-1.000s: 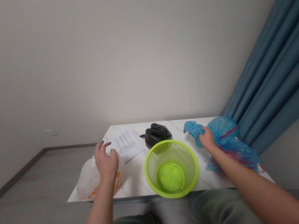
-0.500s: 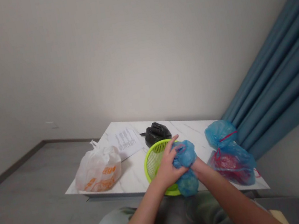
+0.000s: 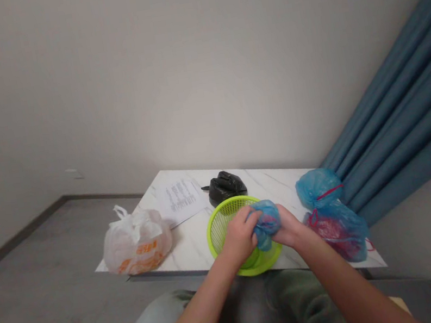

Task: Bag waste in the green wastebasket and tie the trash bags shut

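Note:
Between my hands is a crumpled blue plastic bag point(image 3: 267, 218), held above the right side of a lime-green mesh basket point(image 3: 215, 233). My left hand point(image 3: 241, 235) has its fingers closed on the bag's left side. My right hand point(image 3: 287, 226) grips it from the right, its fingers partly hidden behind the plastic. Something green lies at the bottom of the basket, partly covered by my left hand; its kind I cannot make out. Just behind the basket's rim sits a knotted black plastic bag point(image 3: 226, 186).
A white bag with orange print point(image 3: 138, 240) stands at the table's left end, beside a printed sheet point(image 3: 180, 197). Two blue bags with red ties, one upper point(image 3: 317, 187) and one lower point(image 3: 341, 231), lie on the right. A blue curtain point(image 3: 408, 107) hangs beyond the marble-patterned table point(image 3: 189, 248).
The blue bag has been gathered up smaller; its rounded lower part no longer hangs over the basket's front rim. My left hand's spread fingers have closed in on it.

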### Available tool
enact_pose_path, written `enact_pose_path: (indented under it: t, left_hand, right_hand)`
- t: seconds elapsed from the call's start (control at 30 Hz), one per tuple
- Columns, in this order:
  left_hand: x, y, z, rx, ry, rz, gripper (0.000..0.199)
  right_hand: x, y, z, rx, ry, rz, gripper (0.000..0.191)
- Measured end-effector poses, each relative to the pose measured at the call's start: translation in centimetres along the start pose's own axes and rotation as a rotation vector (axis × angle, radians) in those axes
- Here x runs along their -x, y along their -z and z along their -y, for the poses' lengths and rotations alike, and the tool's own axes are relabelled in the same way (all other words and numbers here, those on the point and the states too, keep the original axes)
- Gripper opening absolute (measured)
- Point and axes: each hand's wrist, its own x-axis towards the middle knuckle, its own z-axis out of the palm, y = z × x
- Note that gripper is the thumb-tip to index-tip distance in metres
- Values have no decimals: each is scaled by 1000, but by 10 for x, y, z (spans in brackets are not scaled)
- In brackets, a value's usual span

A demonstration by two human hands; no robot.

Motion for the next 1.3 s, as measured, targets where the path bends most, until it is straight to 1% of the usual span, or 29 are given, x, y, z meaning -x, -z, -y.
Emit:
enact_pose_path:
  t: [0.07, 0.1, 0.13, 0.17, 0.23, 0.3, 0.37, 0.47, 0.53, 0.6, 0.67, 0.7, 0.73, 0.77, 0.83, 0.9, 0.93, 0.97, 1.0, 1.07, 1.1, 1.13, 1.17, 1.23, 1.3]
  left_hand:
    - [-2, 5, 10, -61, 162, -46, 42]
    - [-3, 8, 14, -89, 222, -61, 40]
    - [-4, 9, 18, -108, 257, -69, 37]
    - [-5, 10, 20, -111, 263, -68, 34]
    - [-6, 7, 20, -60, 208, -41, 33]
    - [-5, -1, 16, 33, 149, -6, 35]
    - [-2, -9, 9, 121, 170, -7, 36]
    - [0, -17, 1, 220, 284, -52, 41]
    - [-1, -17, -3, 237, 332, -73, 50]
    - [-3, -12, -4, 157, 358, -77, 54]
    - [-6, -4, -3, 21, 389, -59, 55]
    - [-7, 1, -2, -30, 402, -39, 57]
    - [-7, 5, 0, -49, 405, -7, 59]
    - [-7, 10, 3, -33, 396, 35, 59]
    - [-6, 18, 11, 65, 348, 159, 58]
    - [-4, 25, 22, 149, 323, 263, 55]
    - [-3, 27, 28, 146, 351, 273, 52]
    - [-1, 29, 36, 104, 411, 251, 48]
    - [0, 31, 43, 24, 499, 207, 44]
    - [4, 33, 58, -203, 711, 126, 41]
    - [7, 33, 64, -312, 808, 127, 41]
    - [9, 33, 69, -389, 885, 164, 42]
    - [11, 33, 74, -420, 944, 228, 42]
    - [14, 31, 77, -375, 1018, 371, 39]
    - [14, 28, 74, -289, 1048, 446, 34]
  right_hand:
    - [4, -3, 8, -27, -78, -56, 14]
    - [7, -5, 12, -41, -124, -64, 20]
    - [10, -6, 15, -59, -169, -47, 23]
    - [12, -8, 17, -78, -211, -10, 26]
    - [14, -12, 14, -109, -270, 69, 30]
    - [10, -16, 3, -147, -308, 85, 30]
    - [3, -20, -13, -216, -307, 21, 30]
    - [-7, -24, -32, -315, -235, -89, 33]
    - [-11, -27, -38, -338, -186, -98, 30]
    - [-12, -30, -38, -312, -184, -3, 25]
    - [-12, -32, -35, -251, -232, 143, 23]
    - [-12, -32, -34, -212, -267, 194, 23]
    - [-13, -30, -34, -170, -294, 210, 22]
    - [-14, -28, -34, -128, -308, 195, 20]
    - [-19, -20, -39, -45, -291, 105, 14]
    - [-26, -10, -46, 40, -204, -28, 13]
    - [-29, -5, -49, 83, -142, -103, 15]
    - [-32, 0, -51, 126, -87, -177, 16]
    - [-35, 5, -53, 165, -51, -250, 15]
    - [-39, 14, -55, 212, -43, -366, 11]
    - [-41, 17, -55, 219, -62, -405, 8]
    - [-43, 20, -56, 221, -82, -433, 6]
    - [-46, 21, -56, 217, -97, -462, 5]
    - [-51, 22, -55, 181, -102, -516, 2]
    - [-58, 20, -55, 102, -86, -551, 8]
